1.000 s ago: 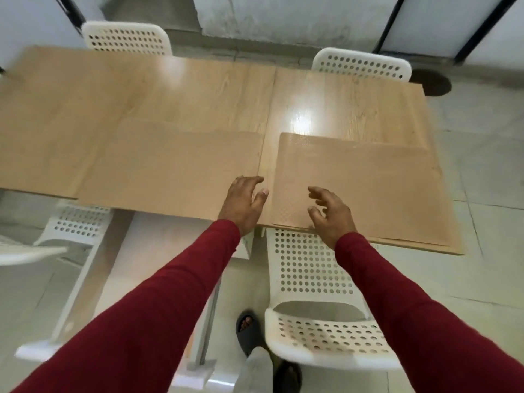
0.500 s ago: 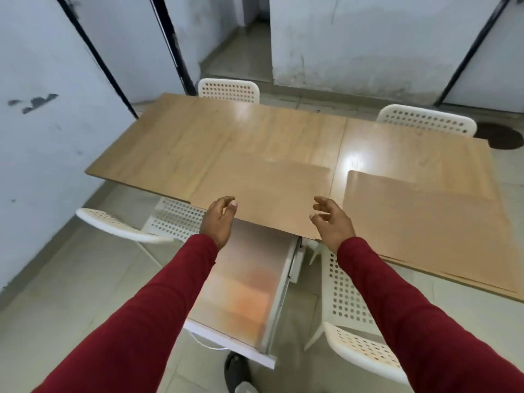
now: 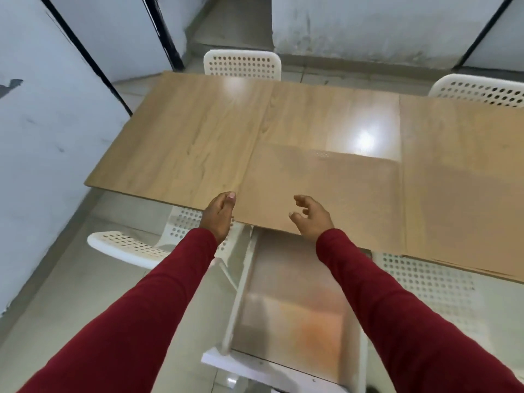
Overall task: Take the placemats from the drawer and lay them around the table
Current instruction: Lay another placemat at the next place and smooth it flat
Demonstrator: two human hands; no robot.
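Two placemats already lie on the table [image 3: 184, 143] in the head view: one placemat [image 3: 320, 191] at the near edge between the hands, and a second mat or small stack [image 3: 459, 194] just beside it to the right, its layered edge suggesting more than one sheet. The left hand [image 3: 218, 215] hangs loosely curled at the first mat's corner, holding nothing; the right hand [image 3: 312, 218] hovers relaxed and empty over its near edge. Below, the drawer [image 3: 295, 307] stands pulled out. Places by the far chairs [image 3: 242, 65] look unserved.
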